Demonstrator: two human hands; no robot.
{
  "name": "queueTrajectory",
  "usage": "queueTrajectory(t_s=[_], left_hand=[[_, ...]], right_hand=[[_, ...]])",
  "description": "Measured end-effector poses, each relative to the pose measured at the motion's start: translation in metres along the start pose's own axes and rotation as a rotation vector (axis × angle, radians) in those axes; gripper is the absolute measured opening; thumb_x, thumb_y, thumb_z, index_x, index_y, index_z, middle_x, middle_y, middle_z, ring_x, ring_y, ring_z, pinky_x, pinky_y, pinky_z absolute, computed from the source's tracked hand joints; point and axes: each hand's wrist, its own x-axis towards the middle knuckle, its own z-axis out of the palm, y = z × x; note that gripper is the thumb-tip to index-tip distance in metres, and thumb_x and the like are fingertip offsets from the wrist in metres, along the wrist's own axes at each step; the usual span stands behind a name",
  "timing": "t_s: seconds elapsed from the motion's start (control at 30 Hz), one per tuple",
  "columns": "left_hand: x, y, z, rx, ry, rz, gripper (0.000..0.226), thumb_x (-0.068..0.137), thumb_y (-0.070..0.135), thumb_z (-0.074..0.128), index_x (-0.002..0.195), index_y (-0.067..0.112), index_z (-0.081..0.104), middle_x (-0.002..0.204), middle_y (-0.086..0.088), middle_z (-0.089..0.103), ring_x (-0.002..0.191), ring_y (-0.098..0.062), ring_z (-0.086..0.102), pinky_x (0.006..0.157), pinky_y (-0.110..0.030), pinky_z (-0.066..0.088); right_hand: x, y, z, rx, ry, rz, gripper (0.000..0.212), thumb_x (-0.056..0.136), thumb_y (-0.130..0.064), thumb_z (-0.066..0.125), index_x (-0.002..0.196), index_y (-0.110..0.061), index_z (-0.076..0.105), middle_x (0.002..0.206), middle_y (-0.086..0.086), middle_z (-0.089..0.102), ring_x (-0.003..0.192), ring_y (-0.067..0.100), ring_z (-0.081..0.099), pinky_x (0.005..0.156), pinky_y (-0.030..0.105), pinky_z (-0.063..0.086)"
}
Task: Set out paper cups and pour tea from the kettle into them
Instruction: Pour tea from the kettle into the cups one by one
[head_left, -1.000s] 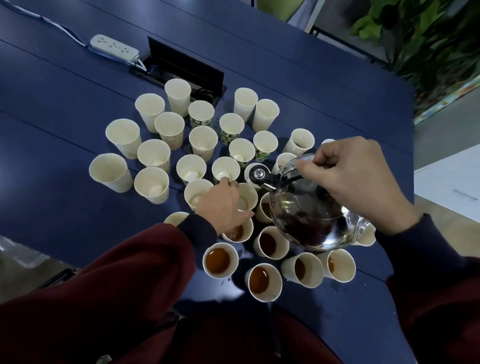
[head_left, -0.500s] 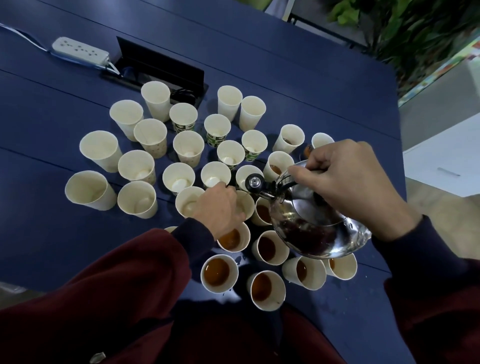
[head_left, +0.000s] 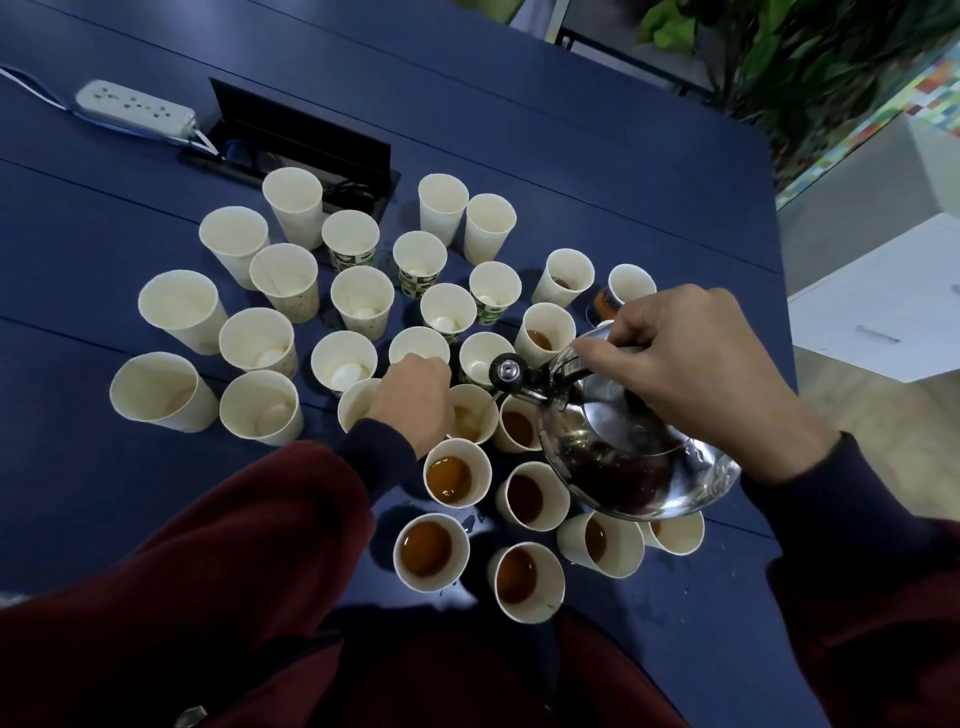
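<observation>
Spreading beyond both hands, the blue table (head_left: 571, 130) carries many paper cups (head_left: 182, 312); the cups nearest under the hands hold tea (head_left: 426, 548). The right hand (head_left: 691, 374) grips the handle of the tilted kettle (head_left: 623, 467), whose spout points toward the left hand (head_left: 415, 400). That hand rests among the cups, and I cannot tell if it holds one. Far beyond it lies a power strip (head_left: 130, 106).

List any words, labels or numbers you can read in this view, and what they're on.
No text can be read anywhere.
Print on the green-printed paper cups: too blurred to read.
The orange print beside the rightmost cup: too blurred to read.
The power strip: no marking can be made out.
</observation>
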Motion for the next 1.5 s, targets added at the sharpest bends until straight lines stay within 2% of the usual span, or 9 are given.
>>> queueTrajectory(t_s=[0.3, 0.47, 0.67, 0.8, 0.97, 1.07, 1.23, 1.43, 1.5], left_hand=[[0.005, -0.008, 0.0, 0.044, 0.029, -0.031, 0.023, 0.099, 0.02, 0.05, 0.115, 0.01, 0.063, 0.11, -0.015, 0.067, 0.1, -0.031, 0.065, 0.075, -0.035, 0.048], [0.005, -0.01, -0.002, 0.087, 0.041, -0.033, 0.025, 0.1, 0.02, 0.048, 0.117, 0.009, 0.061, 0.114, -0.016, 0.064, 0.102, -0.033, 0.063, 0.076, -0.037, 0.047], [0.008, -0.014, 0.002, 0.083, 0.055, -0.038, 0.025, 0.098, 0.021, 0.05, 0.116, 0.01, 0.064, 0.11, -0.015, 0.065, 0.098, -0.033, 0.064, 0.069, -0.035, 0.042], [0.009, -0.016, 0.004, 0.089, 0.051, -0.039, 0.025, 0.097, 0.022, 0.052, 0.116, 0.011, 0.065, 0.11, -0.014, 0.066, 0.099, -0.032, 0.065, 0.072, -0.036, 0.047], [0.011, -0.017, 0.002, 0.097, 0.097, -0.028, 0.024, 0.096, 0.024, 0.051, 0.11, 0.012, 0.066, 0.104, -0.014, 0.067, 0.095, -0.032, 0.065, 0.065, -0.034, 0.039], [0.016, -0.015, -0.005, 0.012, 0.134, -0.024, 0.022, 0.095, 0.025, 0.051, 0.103, 0.014, 0.069, 0.1, -0.015, 0.068, 0.089, -0.035, 0.064, 0.062, -0.034, 0.037], [0.035, -0.013, -0.01, -0.119, 0.141, 0.238, 0.035, 0.081, 0.013, 0.061, 0.116, 0.015, 0.067, 0.109, -0.009, 0.057, 0.103, -0.032, 0.054, 0.08, -0.043, 0.048], [0.062, -0.005, -0.024, 0.223, 0.055, 0.527, 0.058, 0.084, 0.016, 0.061, 0.14, 0.022, 0.049, 0.136, 0.0, 0.046, 0.122, -0.027, 0.04, 0.09, -0.043, 0.035], [0.07, -0.003, -0.023, 0.307, 0.011, 0.572, 0.061, 0.088, 0.02, 0.059, 0.145, 0.027, 0.042, 0.14, 0.003, 0.044, 0.125, -0.025, 0.039, 0.094, -0.042, 0.034]], right_hand=[[0.003, -0.006, 0.002, 0.008, -0.011, -0.014, 0.037, 0.084, -0.034, 0.072, 0.054, -0.015, 0.061, 0.047, -0.002, 0.05, 0.056, 0.013, 0.047, 0.052, 0.031, 0.034], [0.007, -0.009, 0.003, -0.007, -0.003, -0.049, 0.04, 0.084, -0.033, 0.071, 0.052, -0.015, 0.057, 0.049, 0.002, 0.051, 0.071, 0.025, 0.058, 0.061, 0.039, 0.049], [0.01, -0.011, 0.003, -0.02, -0.008, -0.061, 0.043, 0.086, -0.035, 0.07, 0.051, -0.015, 0.053, 0.05, 0.002, 0.046, 0.057, 0.018, 0.041, 0.054, 0.035, 0.036], [0.009, -0.01, 0.002, -0.013, -0.003, -0.052, 0.038, 0.085, -0.034, 0.071, 0.054, -0.016, 0.058, 0.053, -0.001, 0.054, 0.071, 0.022, 0.055, 0.059, 0.037, 0.043], [0.009, -0.001, -0.001, 0.051, 0.009, -0.006, 0.033, 0.085, -0.035, 0.074, 0.058, -0.017, 0.067, 0.045, -0.005, 0.05, 0.056, 0.009, 0.05, 0.049, 0.017, 0.032], [0.01, 0.003, -0.005, 0.105, 0.03, 0.025, 0.037, 0.088, -0.04, 0.071, 0.057, -0.021, 0.063, 0.047, -0.006, 0.052, 0.053, 0.008, 0.049, 0.047, 0.016, 0.032], [0.015, 0.007, -0.009, 0.139, 0.092, 0.032, 0.041, 0.091, -0.04, 0.069, 0.058, -0.015, 0.063, 0.049, -0.001, 0.051, 0.053, 0.015, 0.046, 0.048, 0.018, 0.033], [0.025, 0.01, -0.01, 0.097, 0.108, 0.042, 0.042, 0.09, -0.042, 0.067, 0.058, -0.015, 0.063, 0.049, 0.002, 0.052, 0.054, 0.016, 0.047, 0.05, 0.02, 0.034], [0.028, 0.01, -0.01, 0.065, 0.097, 0.057, 0.041, 0.09, -0.044, 0.066, 0.06, -0.017, 0.062, 0.053, 0.003, 0.056, 0.057, 0.015, 0.051, 0.052, 0.029, 0.038]])
